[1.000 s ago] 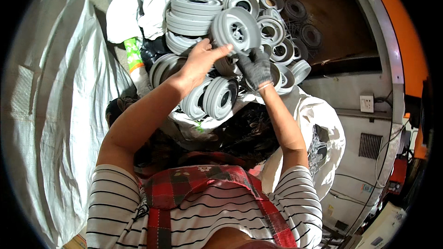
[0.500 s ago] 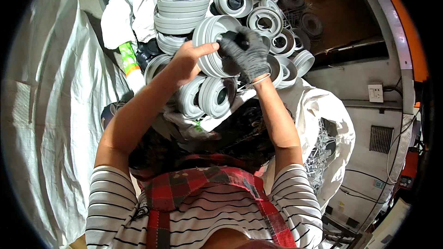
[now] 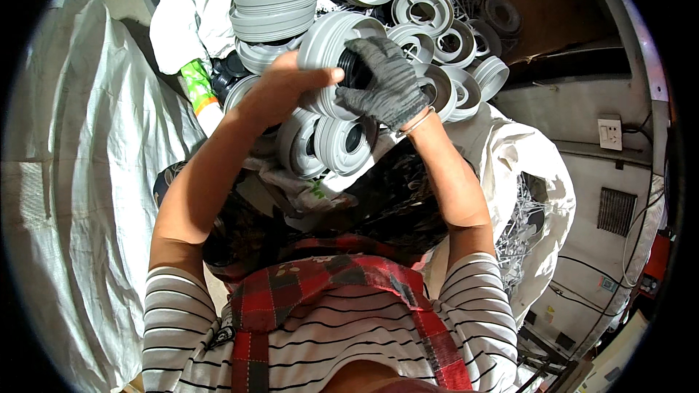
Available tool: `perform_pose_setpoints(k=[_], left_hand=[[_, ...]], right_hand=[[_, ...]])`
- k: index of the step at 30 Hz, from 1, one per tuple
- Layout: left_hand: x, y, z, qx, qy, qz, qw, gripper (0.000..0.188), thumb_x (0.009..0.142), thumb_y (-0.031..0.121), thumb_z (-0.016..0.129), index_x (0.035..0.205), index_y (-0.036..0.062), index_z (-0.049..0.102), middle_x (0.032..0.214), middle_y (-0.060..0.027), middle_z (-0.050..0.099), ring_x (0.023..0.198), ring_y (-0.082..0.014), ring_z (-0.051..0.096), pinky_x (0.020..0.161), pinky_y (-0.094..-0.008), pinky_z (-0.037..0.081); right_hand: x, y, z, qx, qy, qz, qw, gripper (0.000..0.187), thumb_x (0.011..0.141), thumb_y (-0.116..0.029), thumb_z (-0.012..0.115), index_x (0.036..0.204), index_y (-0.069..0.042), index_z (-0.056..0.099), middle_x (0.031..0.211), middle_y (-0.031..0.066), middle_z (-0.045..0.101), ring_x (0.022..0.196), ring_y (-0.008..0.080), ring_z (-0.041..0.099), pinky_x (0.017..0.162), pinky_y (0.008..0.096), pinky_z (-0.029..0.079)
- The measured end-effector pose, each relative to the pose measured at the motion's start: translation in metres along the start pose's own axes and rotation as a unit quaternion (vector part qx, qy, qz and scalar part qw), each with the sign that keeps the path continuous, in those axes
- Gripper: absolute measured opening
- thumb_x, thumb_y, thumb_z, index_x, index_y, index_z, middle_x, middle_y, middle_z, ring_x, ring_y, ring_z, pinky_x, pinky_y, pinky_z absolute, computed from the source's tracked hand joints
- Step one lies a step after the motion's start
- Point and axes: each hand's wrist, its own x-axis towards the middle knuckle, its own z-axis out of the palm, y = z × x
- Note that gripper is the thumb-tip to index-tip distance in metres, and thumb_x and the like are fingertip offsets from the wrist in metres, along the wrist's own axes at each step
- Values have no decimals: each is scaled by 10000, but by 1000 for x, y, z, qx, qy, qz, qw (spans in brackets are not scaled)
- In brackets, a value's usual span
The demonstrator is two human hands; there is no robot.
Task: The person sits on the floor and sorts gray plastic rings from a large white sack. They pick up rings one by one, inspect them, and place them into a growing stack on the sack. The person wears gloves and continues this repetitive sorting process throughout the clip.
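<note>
My bare left hand (image 3: 280, 91) grips the left side of a grey ribbed plastic ring (image 3: 317, 42), thumb over its rim. The ring is tilted, its opening facing right. A black ribbed round insert (image 3: 352, 71) shows in the opening. My right hand (image 3: 389, 86), in a grey knit glove, has its fingers and thumb curled around that insert; its far side is hidden. Just below lie two more grey rings (image 3: 341, 147) with dark centres. Left of the held ring rises a stack of grey rings (image 3: 275, 20).
More grey rings (image 3: 422, 11) are piled to the right, some on a brown surface. White woven sacks (image 3: 95, 175) lie at the left. An open white sack (image 3: 550, 167) with thin grey plastic scraps (image 3: 518, 236) stands at the right, near a wall with a socket (image 3: 610, 134).
My right hand, blurred over the ring's opening before, now sits with fingers and thumb spread around the black insert. The held ring has shifted slightly up and left in view.
</note>
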Motion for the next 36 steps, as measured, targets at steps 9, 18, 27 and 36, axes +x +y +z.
perform_pose_setpoints(k=[9,18,27,36], left_hand=[[-9,-4,5,127,51,21,990,467,764,248,701,1109,-21,538,945,-84,607,864,-159,583,762,-302,472],[-14,-12,12,171,48,94,980,577,726,297,753,1119,-44,505,966,-118,592,875,-187,570,770,-299,462],[-20,-26,13,330,-22,282,900,791,693,42,743,1374,66,340,1313,-186,452,1263,-316,407,1040,-386,337],[-30,-42,8,420,-28,338,842,837,660,48,751,1375,16,318,1341,-185,419,1277,-327,375,1035,-385,367]], right_hand=[[-1,3,8,62,28,9,998,711,586,-371,784,1174,-59,535,1077,198,553,1016,387,514,899,458,423],[1,-7,14,339,40,208,916,527,659,-275,777,1074,-15,581,983,134,630,904,220,607,800,319,493],[-20,27,28,400,-20,90,912,365,871,-190,570,1212,-75,514,1122,61,600,1036,195,562,923,313,443],[-21,30,14,66,-53,-47,995,425,839,-201,616,1223,-51,514,1179,86,580,1075,189,545,979,317,402]])
